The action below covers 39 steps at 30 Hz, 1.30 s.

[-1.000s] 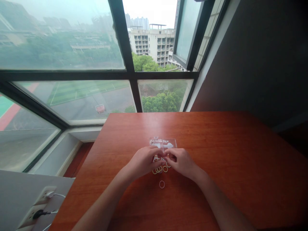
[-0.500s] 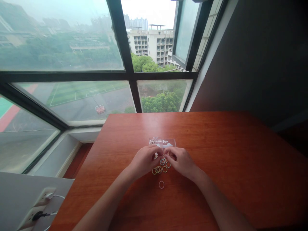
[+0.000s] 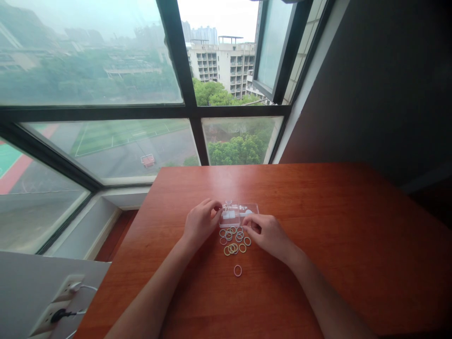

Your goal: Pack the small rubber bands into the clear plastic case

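Note:
A clear plastic box (image 3: 229, 223) lies on the table, with white printing on it and some small rings in its back left part. My left hand (image 3: 200, 221) is at its left side. The thumb and finger are bent together at the box's edge; what they pinch is too small to make out. Just in front of the box lie several thin coloured rings (image 3: 232, 248) like small hair ties, some overlapping. Over the right end of the box is my right hand (image 3: 266, 232), its fingers curled in a pinch beside the nearest rings. Whether a ring is between them is unclear.
One pink ring (image 3: 238, 270) lies apart, closer to me. The reddish-brown wooden table (image 3: 318, 202) reaches to a window (image 3: 141, 113) with dark frames. At lower left, a wall socket (image 3: 65, 296) has plugs and cords in it.
My hands were close together over the front of the box. The left has moved away to the box's left side, uncovering rings; the right has shifted slightly.

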Each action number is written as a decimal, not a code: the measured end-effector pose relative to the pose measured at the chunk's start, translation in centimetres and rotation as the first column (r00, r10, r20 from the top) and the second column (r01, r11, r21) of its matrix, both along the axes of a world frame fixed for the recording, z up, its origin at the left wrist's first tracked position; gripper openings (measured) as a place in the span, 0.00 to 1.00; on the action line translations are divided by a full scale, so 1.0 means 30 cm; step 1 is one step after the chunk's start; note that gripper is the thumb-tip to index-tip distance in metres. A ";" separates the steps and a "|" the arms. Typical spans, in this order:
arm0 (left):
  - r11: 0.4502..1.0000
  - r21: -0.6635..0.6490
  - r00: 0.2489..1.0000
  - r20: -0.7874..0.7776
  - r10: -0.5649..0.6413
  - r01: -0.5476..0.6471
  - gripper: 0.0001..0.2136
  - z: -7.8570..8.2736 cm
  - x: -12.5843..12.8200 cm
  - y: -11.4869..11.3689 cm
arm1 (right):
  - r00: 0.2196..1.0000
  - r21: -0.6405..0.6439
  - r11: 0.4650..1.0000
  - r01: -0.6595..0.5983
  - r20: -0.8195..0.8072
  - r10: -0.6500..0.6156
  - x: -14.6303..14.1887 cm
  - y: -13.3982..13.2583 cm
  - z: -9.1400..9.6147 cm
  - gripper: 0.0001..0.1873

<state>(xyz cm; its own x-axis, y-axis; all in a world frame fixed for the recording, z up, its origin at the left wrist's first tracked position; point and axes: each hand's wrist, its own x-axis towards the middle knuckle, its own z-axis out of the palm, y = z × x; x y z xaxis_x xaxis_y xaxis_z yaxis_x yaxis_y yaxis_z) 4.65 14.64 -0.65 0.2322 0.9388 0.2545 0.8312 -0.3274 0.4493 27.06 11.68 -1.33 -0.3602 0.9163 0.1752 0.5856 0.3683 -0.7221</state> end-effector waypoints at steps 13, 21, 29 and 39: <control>0.995 -0.093 0.993 -0.115 0.019 -0.030 0.09 0.052 -0.053 0.009 | 0.946 -0.129 0.985 -0.119 0.285 0.151 0.051 -0.003 0.033 0.14; 0.917 -0.398 0.940 -0.306 -0.152 0.018 0.07 0.138 -0.135 -0.011 | 0.933 -0.120 0.982 -0.150 0.312 0.180 0.015 -0.014 0.035 0.13; 0.837 -0.516 0.894 -0.267 -0.359 0.182 0.05 0.169 -0.055 -0.077 | 0.944 -0.074 0.986 -0.148 0.287 0.163 -0.011 -0.021 0.022 0.09; 0.835 -0.459 0.830 -0.302 -0.469 0.305 0.04 0.143 0.016 -0.102 | 0.936 -0.118 0.953 -0.280 0.189 0.298 -0.014 -0.028 0.029 0.12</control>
<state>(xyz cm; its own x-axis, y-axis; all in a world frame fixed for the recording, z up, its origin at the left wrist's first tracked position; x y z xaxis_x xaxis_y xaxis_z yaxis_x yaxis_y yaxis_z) 5.14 11.58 3.64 0.5979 0.7480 -0.2880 0.7999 -0.5336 0.2747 26.64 10.83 -0.47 -0.6313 0.7755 -0.0049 0.6000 0.4844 -0.6366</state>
